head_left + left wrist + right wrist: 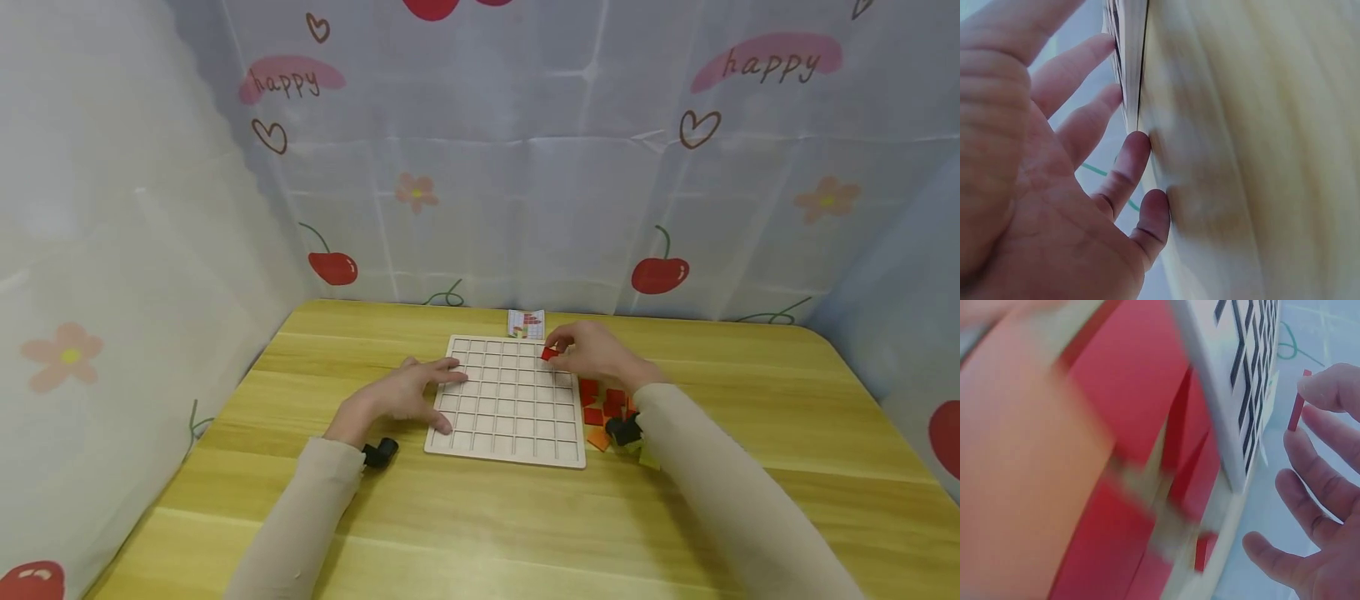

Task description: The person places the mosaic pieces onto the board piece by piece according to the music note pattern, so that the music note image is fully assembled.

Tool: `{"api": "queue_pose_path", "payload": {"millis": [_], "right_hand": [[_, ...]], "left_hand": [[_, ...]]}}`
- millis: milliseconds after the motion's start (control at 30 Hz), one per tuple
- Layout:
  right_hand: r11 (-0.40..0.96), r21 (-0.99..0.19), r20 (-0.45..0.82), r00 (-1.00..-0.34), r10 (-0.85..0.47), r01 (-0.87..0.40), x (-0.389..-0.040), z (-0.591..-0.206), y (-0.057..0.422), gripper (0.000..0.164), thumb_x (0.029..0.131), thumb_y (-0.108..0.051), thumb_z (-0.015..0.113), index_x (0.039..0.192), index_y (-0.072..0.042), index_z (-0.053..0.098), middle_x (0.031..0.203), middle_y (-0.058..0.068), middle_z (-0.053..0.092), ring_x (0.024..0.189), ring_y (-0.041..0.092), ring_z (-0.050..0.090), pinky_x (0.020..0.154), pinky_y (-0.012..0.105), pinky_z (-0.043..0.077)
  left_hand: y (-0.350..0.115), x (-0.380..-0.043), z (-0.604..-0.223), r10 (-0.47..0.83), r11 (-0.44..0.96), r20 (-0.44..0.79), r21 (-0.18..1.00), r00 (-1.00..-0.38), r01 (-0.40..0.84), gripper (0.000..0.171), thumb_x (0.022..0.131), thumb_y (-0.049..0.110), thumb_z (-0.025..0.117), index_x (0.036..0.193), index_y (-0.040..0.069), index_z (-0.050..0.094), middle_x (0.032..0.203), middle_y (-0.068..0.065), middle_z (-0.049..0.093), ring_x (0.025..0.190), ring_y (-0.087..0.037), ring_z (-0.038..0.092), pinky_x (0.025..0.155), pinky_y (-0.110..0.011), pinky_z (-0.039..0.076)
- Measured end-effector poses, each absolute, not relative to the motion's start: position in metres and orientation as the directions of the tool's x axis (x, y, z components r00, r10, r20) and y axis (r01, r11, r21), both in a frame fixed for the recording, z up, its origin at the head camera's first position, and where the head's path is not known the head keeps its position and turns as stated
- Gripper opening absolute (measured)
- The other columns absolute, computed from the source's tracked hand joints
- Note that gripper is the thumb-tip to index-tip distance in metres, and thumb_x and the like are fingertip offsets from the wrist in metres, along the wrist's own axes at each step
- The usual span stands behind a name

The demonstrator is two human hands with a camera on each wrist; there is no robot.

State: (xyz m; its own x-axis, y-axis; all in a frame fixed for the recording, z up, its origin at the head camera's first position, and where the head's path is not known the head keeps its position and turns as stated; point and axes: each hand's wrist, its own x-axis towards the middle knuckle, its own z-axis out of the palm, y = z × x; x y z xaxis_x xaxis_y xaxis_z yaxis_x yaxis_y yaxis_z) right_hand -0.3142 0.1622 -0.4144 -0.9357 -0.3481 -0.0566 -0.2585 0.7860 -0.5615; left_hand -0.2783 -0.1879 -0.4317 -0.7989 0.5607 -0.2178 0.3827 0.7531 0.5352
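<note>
A pale wooden grid board (507, 400) with square recesses lies on the table. Over its far right corner my right hand (594, 353) pinches a red square tile (549, 353) between thumb and fingers. The right wrist view shows that tile (1299, 400) edge-on, apart from the board. At the board's left side rests my left hand (408, 390), fingers spread, some fingertips on the board. In the left wrist view two fingers (1082, 128) touch the board's edge, and the lower two rest on the table.
Right of the board lie several loose red tiles (593, 415), with an orange tile (598, 439) and yellow-green ones (649, 457) partly under the right forearm. A small printed picture card (526, 323) sits behind the board. A patterned curtain (510, 225) hangs along the table's far edge.
</note>
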Motion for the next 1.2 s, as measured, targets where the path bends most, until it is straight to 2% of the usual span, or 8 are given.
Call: {"api": "queue_pose_path", "payload": {"millis": [167,400,633,967,1200], "right_hand": [[0.759,-0.588,-0.052,-0.923,-0.381,-0.280,-0.324,-0.420,0.146,0.024,0.092,-0.029,0.076,0.116,-0.023,0.073,0.110,0.002,0.069,0.103,0.023,0.060,0.093,0.041,0.051],[0.719,-0.624,-0.032,-0.909,-0.416,-0.306,-0.335,-0.420,0.126,0.025,0.092,-0.020,0.075,0.117,-0.017,0.074,0.110,0.005,0.070,0.102,0.023,0.061,0.093,0.041,0.050],[0.742,-0.569,-0.011,-0.898,-0.439,-0.356,-0.345,-0.428,0.109,0.027,0.092,-0.021,0.076,0.118,-0.014,0.075,0.107,0.004,0.071,0.100,0.022,0.062,0.092,0.039,0.051],[0.782,-0.520,-0.024,-0.909,-0.417,-0.345,-0.349,-0.428,0.099,0.021,0.094,-0.015,0.071,0.114,-0.014,0.076,0.110,0.005,0.070,0.101,0.023,0.062,0.093,0.041,0.052],[0.798,-0.494,-0.051,-0.904,-0.424,-0.346,-0.350,-0.427,0.098,0.020,0.095,-0.014,0.070,0.114,-0.014,0.076,0.114,0.004,0.070,0.108,0.024,0.064,0.098,0.042,0.052]], "left_hand": [[-0.188,-0.279,-0.432,0.558,0.751,-0.218,0.544,-0.801,0.375,0.091,0.073,0.045,0.091,0.153,0.035,0.050,0.171,0.011,0.026,0.135,-0.024,0.035,0.109,-0.046,0.041],[-0.188,-0.278,-0.430,0.557,0.750,-0.208,0.542,-0.804,0.380,0.089,0.073,0.043,0.092,0.152,0.033,0.053,0.170,0.010,0.028,0.133,-0.024,0.036,0.106,-0.043,0.042],[-0.188,-0.276,-0.432,0.549,0.751,-0.224,0.555,-0.805,0.357,0.087,0.073,0.042,0.092,0.151,0.035,0.054,0.170,0.012,0.027,0.128,-0.022,0.037,0.103,-0.042,0.043],[-0.187,-0.278,-0.431,0.549,0.746,-0.219,0.565,-0.807,0.353,0.087,0.073,0.040,0.092,0.151,0.035,0.054,0.170,0.012,0.027,0.126,-0.022,0.036,0.101,-0.040,0.043],[-0.186,-0.278,-0.432,0.549,0.747,-0.216,0.561,-0.808,0.357,0.088,0.073,0.041,0.092,0.151,0.035,0.054,0.170,0.013,0.028,0.129,-0.022,0.036,0.102,-0.041,0.043]]}}
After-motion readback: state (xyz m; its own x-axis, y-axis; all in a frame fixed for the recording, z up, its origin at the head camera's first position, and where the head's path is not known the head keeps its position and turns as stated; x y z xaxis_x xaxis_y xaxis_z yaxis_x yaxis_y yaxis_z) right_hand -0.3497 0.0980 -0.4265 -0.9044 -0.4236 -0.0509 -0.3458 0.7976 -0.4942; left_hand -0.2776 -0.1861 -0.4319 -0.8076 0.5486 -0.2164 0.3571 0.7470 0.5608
